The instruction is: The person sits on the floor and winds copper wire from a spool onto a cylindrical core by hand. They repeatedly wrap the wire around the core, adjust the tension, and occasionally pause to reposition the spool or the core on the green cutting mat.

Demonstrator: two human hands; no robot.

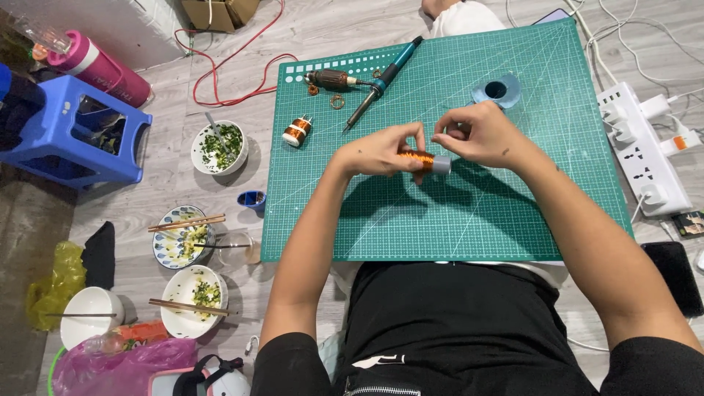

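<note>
Above the middle of a green cutting mat [484, 220], my left hand [381, 150] grips a small spool of copper wire [424, 160] with a grey end. My right hand [475, 134] is at the spool's grey end, fingertips pinched together just above it; whether it holds a wire strand I cannot tell. A second copper wire spool [297, 131] stands at the mat's left edge. A teal soldering iron [383, 79] and a motor rotor [331, 79] lie at the mat's far side. A blue tape roll [497, 90] lies beyond my right hand.
A white power strip [644, 147] with plugs lies right of the mat. Bowls with food and chopsticks [192, 293] sit on the floor at left, near a blue stool [81, 128] and a pink bottle [103, 70]. A dark phone [678, 275] lies at the right.
</note>
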